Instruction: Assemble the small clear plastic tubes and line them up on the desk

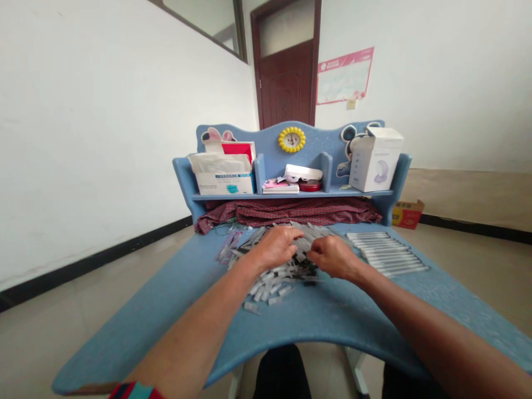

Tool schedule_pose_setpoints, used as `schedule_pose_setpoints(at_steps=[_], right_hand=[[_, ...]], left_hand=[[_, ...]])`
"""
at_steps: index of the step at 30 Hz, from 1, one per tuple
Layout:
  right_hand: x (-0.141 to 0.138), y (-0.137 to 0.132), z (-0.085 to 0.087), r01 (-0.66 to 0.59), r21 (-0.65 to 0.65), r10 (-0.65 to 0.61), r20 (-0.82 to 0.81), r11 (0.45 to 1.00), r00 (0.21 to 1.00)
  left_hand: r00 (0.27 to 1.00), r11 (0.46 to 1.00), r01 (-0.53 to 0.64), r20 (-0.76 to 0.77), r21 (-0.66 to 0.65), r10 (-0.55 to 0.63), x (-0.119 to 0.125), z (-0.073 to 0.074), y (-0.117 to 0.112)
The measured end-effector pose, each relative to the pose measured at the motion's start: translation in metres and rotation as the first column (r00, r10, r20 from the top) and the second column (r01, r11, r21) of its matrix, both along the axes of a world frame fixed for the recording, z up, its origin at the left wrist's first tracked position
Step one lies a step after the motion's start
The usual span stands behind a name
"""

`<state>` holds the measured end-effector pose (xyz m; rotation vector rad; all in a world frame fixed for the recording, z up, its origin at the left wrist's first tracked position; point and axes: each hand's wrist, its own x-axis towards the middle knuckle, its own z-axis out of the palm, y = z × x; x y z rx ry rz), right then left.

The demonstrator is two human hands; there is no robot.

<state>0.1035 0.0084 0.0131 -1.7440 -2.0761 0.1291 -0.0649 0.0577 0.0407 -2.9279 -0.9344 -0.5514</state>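
Note:
My left hand (pixel 277 245) hovers at the middle of a heap of small parts, its index finger and thumb apart, with nothing visible between them. Close on its right, my right hand (pixel 332 256) is closed, fingertips pinched over the heap; what they hold is hidden. Under and around both hands lie clear, cap-like pieces (pixel 265 291) and black pieces (pixel 308 272). Behind the hands, long thin translucent tubes (pixel 310 233) are piled. To the right of my right hand, several pen-like white sticks with dark ends (pixel 386 252) lie side by side in a row.
The blue desk (pixel 174 310) curves in at its front edge. A folded checked cloth (pixel 286 211) lies beneath the shelf. On that shelf stand a mask box (pixel 224 183), small notebooks (pixel 280 189), a red round tin (pixel 310 187) and a white box (pixel 374 160). A yellow clock (pixel 291 139) hangs above.

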Motion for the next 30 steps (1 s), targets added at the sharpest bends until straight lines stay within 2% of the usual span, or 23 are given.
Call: schedule_pose_setpoints(at_steps=[4, 8, 13, 15, 19, 24, 27, 30], right_hand=[[0.010, -0.008, 0.010, -0.064, 0.070, 0.076, -0.186, 0.995, 0.980], [0.014, -0.013, 0.012, -0.173, 0.087, 0.192, -0.338, 0.981, 0.921], [0.023, -0.011, -0.004, -0.257, -0.080, 0.184, -0.497, 0.963, 0.848], [0.026, -0.011, -0.010, -0.301, -0.111, 0.218, -0.465, 0.947, 0.858], [0.026, -0.015, -0.014, -0.338, -0.063, 0.321, -0.190, 0.939, 0.928], [0.017, -0.016, -0.017, -0.239, -0.093, 0.248, 0.104, 0.967, 0.963], [0.015, -0.014, -0.021, -0.260, -0.093, 0.272, 0.164, 0.961, 0.948], [0.021, -0.012, -0.021, -0.275, -0.042, 0.277, 0.067, 0.961, 0.958]], left_hand=[[0.998, 0.995, 0.051, 0.020, 0.086, -0.053, 0.005, -0.007, -0.005], [1.000, 0.990, 0.015, 0.015, 0.139, -0.018, 0.009, -0.011, -0.006], [0.998, 0.976, -0.065, -0.001, 0.207, 0.067, 0.007, -0.008, -0.003], [0.997, 0.976, -0.082, 0.024, 0.204, 0.079, 0.005, -0.007, -0.001], [0.982, 0.971, -0.173, 0.097, 0.166, 0.159, 0.004, -0.006, -0.001], [0.967, 0.964, -0.214, 0.171, 0.160, 0.187, 0.006, -0.007, -0.004], [0.972, 0.966, -0.186, 0.175, 0.177, 0.156, 0.007, -0.007, -0.003], [0.981, 0.969, -0.140, 0.160, 0.203, 0.109, 0.005, -0.006, 0.000]])
